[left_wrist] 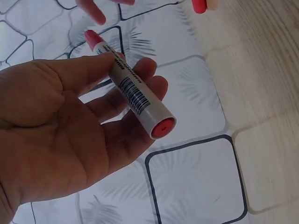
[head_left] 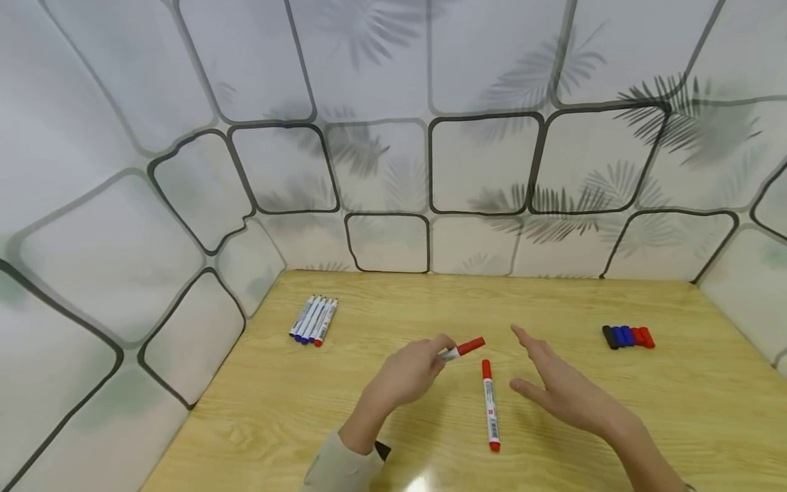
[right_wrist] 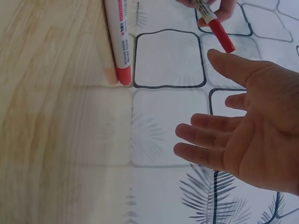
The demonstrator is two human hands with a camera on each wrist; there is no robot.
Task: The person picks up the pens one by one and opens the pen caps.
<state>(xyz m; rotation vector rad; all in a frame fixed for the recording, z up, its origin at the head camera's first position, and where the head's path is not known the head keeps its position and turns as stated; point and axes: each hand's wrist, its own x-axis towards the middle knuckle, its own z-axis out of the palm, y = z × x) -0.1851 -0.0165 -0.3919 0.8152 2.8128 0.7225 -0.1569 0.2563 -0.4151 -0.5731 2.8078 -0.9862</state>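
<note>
My left hand (head_left: 410, 372) pinches a white marker with a red cap (head_left: 471, 346) above the table, the cap pointing right toward my other hand. In the left wrist view the marker's barcode side (left_wrist: 133, 93) and red end plug show, with thumb and fingers around its barrel. My right hand (head_left: 568, 393) hovers to the right with fingers spread and nothing in it. Between the two hands a second red-capped marker (head_left: 490, 410) lies on the table, its cap away from me; the right wrist view catches part of this marker (right_wrist: 119, 37) too.
At the back left of the wooden table (head_left: 277, 410) lies a row of several capless markers (head_left: 313, 320) with black, blue and red ends. A row of black, blue and red caps (head_left: 628, 337) lies at the right. Patterned cloth (head_left: 387, 171) walls the back and sides.
</note>
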